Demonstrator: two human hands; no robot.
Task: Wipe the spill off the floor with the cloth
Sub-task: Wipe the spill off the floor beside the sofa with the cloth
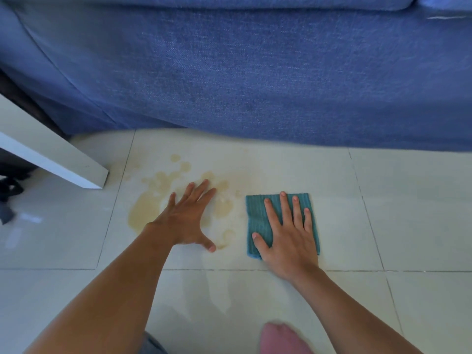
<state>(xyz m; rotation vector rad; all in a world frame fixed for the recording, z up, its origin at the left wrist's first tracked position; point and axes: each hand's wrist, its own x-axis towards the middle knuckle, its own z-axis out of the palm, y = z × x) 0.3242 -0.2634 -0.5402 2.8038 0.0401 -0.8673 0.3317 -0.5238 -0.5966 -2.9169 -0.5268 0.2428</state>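
A yellowish-brown spill (149,208) lies in blotches on the pale floor tiles, from small drops near the sofa down to a larger puddle at the left. My left hand (187,218) is spread flat over the middle of the spill, fingers apart, holding nothing. To the right of the spill lies a folded teal cloth (258,218), flat on the tile. My right hand (287,231) presses down on the cloth with fingers spread, covering most of it. The cloth's left edge lies just right of the nearest blotches.
A blue fabric sofa (255,72) fills the back, its base meeting the floor just beyond the spill. A white furniture leg or board (51,154) slants in from the left. Dark items (7,195) sit at the far left. A pink-clad knee (283,338) shows at the bottom.
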